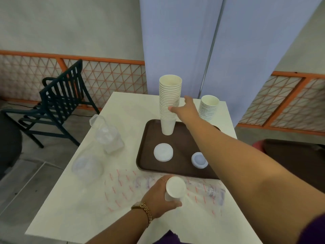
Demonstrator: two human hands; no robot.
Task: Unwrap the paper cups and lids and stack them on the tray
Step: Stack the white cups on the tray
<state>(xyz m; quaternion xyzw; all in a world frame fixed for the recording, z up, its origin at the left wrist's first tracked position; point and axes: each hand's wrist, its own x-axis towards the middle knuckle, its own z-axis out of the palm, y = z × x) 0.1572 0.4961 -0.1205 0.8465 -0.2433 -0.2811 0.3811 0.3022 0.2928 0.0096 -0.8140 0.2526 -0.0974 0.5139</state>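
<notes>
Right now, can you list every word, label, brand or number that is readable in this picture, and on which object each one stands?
No text can be read.
Clear plastic wrapper near the left hand: red and purple print, too blurred to read.
Paper cups, tall stack and short stack: plain, no print visible.
Lids on the brown tray: no markings visible.
Gold wristwatch: face not visible.

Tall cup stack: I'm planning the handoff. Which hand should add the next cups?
Left, probably: the left hand already grips loose cups, while the right hand steadies the tall cup stack.
</notes>
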